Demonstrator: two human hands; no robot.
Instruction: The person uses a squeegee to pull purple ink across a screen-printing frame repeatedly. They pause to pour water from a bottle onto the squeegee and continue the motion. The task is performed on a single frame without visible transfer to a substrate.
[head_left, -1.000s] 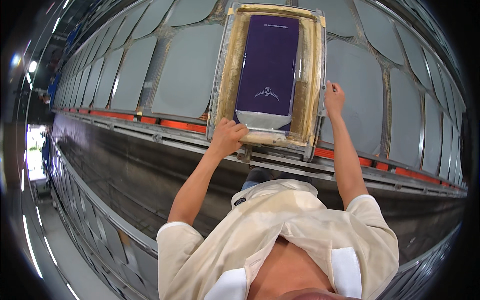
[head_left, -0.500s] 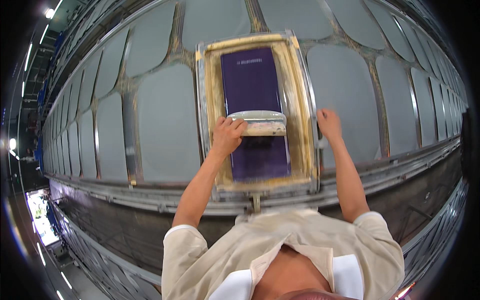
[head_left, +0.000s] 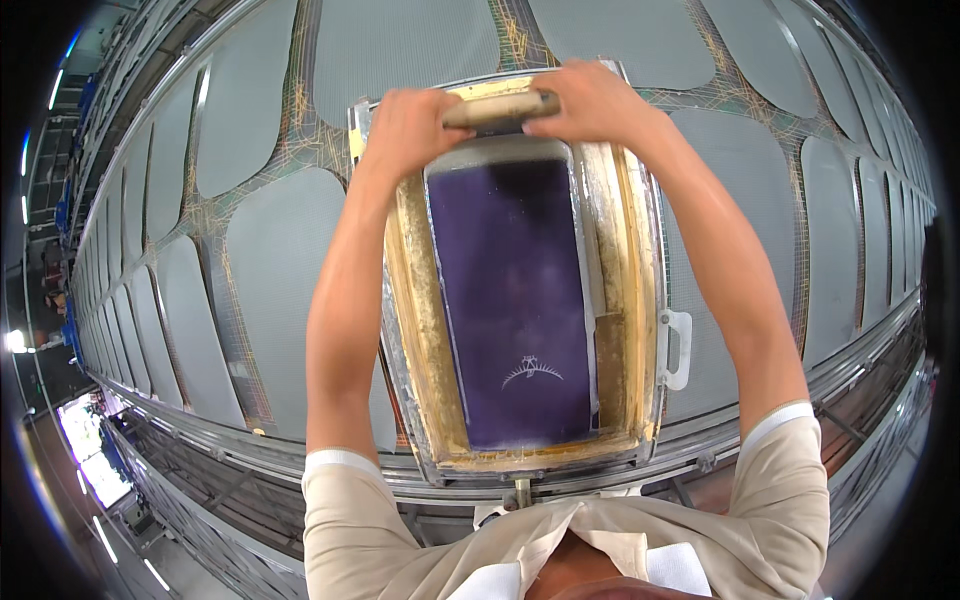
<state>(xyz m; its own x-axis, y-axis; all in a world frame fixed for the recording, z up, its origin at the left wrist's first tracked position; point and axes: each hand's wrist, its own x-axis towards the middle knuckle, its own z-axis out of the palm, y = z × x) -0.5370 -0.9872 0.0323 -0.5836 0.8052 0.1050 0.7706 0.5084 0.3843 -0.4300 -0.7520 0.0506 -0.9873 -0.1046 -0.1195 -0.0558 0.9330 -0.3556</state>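
Both my hands grip a squeegee (head_left: 500, 108) by its wooden handle, above the far end of a screen-printing frame (head_left: 645, 400). My left hand (head_left: 405, 130) is closed around the handle's left end, and my right hand (head_left: 590, 105) around its right end. The squeegee's lower edge is partly hidden beneath the handle. Inside the yellowed frame lies a dark purple screen (head_left: 510, 280), glossy, with a pale fan-shaped mark (head_left: 532, 372) toward its near end. A white handle (head_left: 680, 350) sticks out from the frame's right side.
Rows of grey rounded panels (head_left: 745, 190) spread across the long table on both sides, with stained strips between them. A metal rail (head_left: 400, 480) runs along the table's near edge, close to my body.
The squeegee has moved from mid-screen to the far end. My right hand has left the frame's right edge and taken hold of the squeegee beside my left hand.
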